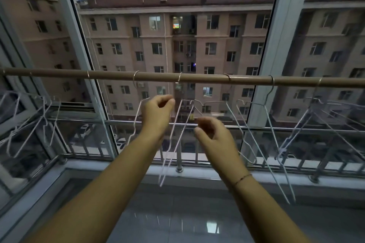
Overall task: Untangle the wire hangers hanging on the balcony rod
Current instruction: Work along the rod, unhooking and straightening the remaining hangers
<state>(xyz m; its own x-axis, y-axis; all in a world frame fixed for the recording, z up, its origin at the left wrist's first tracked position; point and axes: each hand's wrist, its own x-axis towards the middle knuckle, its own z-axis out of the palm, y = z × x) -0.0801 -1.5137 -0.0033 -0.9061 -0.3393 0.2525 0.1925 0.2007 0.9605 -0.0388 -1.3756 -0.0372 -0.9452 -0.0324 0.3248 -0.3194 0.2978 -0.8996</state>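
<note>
Along the left end of the rod (197,78), a bunch of wire hangers (42,116) hangs crossed and knotted together, well apart from your hands and not yet dealt with. If you tug anything that slides along the rod toward them, they will likely bunch tighter.

Your left hand (158,112) is raised just under the rod with thumb and fingers curled together. A thin hanger wire runs behind it, but you cannot tell from this view whether it is pinched or the hand is closed on nothing. Just to its right, the middle hanger (171,144) hangs slanted from its hook. Its long lower loop could snag on a neighbour if you pull it sideways rather than lifting it.

Your right hand (211,134) sits lower, curled and blurred, so its hold cannot be read either. Moving that fast near loose wire, you could flick a hook off the rod. The hanger would then drop to the tiled floor or toward the railing (276,129).

Further right, two hangers (271,124) overlap, and beyond them the right-hand cluster (316,116) is tangled. Lifting one hook there will probably drag its partner with it.
</note>
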